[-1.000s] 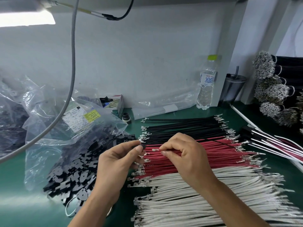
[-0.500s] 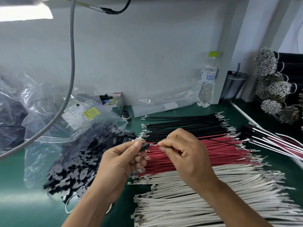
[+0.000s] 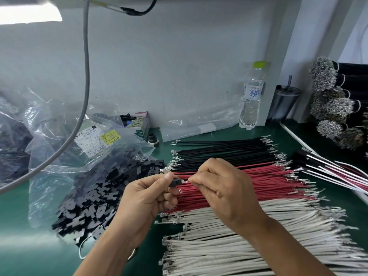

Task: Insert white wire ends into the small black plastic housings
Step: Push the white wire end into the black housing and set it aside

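Over the red wires (image 3: pixel 249 186), the left hand (image 3: pixel 147 198) pinched a small black housing (image 3: pixel 176 181) between thumb and forefinger. The right hand (image 3: pixel 223 188), just beside it, pinched a thin wire whose metal terminal (image 3: pixel 186 181) met the housing's opening; its colour could not be told. Seating it well probably meant keeping the terminal straight and pushing gently. Nearer than the red wires lay the white wires (image 3: pixel 258 246); left of them, the loose housings (image 3: pixel 95 200).

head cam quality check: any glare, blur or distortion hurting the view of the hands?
Head view: lamp at top left blows out to white; plastic bags glint and hide their contents; wide-angle bends the wall edges. Left hand, right hand and black housing are evenly lit, but the wire end is too small to resolve.
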Motion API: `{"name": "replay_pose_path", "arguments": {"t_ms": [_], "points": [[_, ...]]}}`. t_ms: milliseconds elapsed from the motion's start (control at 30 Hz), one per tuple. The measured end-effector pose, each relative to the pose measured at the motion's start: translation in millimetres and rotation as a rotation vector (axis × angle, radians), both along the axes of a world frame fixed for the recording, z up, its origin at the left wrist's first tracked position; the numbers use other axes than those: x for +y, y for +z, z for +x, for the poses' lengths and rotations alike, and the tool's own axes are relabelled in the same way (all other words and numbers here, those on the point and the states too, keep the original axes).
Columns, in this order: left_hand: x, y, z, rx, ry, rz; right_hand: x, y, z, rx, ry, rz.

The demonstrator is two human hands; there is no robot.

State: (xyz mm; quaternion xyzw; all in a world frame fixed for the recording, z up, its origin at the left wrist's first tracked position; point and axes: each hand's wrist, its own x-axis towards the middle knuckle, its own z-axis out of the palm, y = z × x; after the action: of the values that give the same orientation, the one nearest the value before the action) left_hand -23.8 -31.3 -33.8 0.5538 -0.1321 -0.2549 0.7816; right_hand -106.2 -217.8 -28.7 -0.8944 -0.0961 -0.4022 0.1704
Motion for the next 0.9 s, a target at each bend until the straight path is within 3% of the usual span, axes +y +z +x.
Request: {"name": "replay_pose_path", "arguments": {"t_ms": [67, 200, 433, 633, 900], "points": [[-1.3, -0.6, -2.2, -0.012, 0.013, 0.025, -0.4, 0.1, 0.1, 0.002, -0.011, -0.060], [-3.8, 0.1, -8.0, -0.046, 0.045, 0.033, 10.0, -3.5, 1.9, 0.022, 0.005, 0.008], [-2.2, 1.5, -9.6, -0.507, 0.133, 0.212, 6.1, -3.7, 1.8, 0.139, 0.024, 0.146], [-3.2, 0.4, -8.1, -0.392, 0.130, 0.160, -3.2, 0.4, -1.4, 0.092, -0.018, 0.040], [-5.1, -3.4, -12.2, -0.353, 0.099, 0.134, -1.4, 3.1, -4.1, 0.167, 0.043, 0.073]]}}
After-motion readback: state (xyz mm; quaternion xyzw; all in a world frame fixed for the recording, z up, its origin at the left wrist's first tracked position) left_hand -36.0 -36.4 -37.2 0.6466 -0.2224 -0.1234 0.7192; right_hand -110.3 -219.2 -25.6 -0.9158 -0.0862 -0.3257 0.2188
